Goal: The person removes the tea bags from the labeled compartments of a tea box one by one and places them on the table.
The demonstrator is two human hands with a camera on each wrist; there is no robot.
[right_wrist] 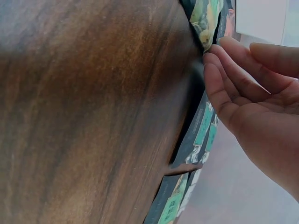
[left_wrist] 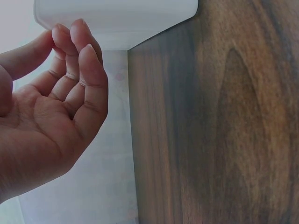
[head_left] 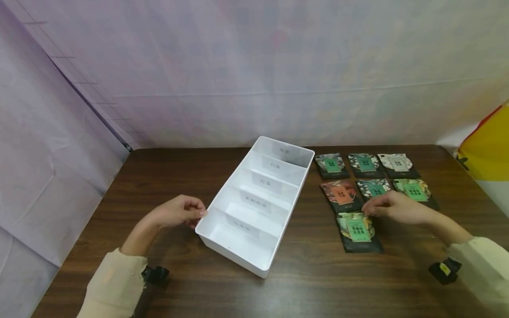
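A long white box [head_left: 241, 260] with cross dividers and labelled compartments lies at a slant on the table. My left hand [head_left: 176, 212] is at its near left corner, thumb and fingertips pinching the rim. Right of the box, a green-and-yellow tea packet [head_left: 359, 232] with a black lower part lies nearest me. My right hand [head_left: 401, 210] has its fingertips at this packet's upper right corner. In the right wrist view the thumb stands apart from the bent fingers [right_wrist: 217, 88]. Behind it lie an orange packet [head_left: 342, 196] and a teal-labelled packet [head_left: 374, 187], partly covered by my hand.
Another green packet [head_left: 413, 190] lies right of my right hand. The far row holds a green-labelled packet [head_left: 331, 165], a teal-labelled one [head_left: 366, 164] and a pale one [head_left: 397, 164]. A pale curtain hangs behind the brown table [head_left: 171, 172]; yellow cloth [head_left: 487, 148] is at the right.
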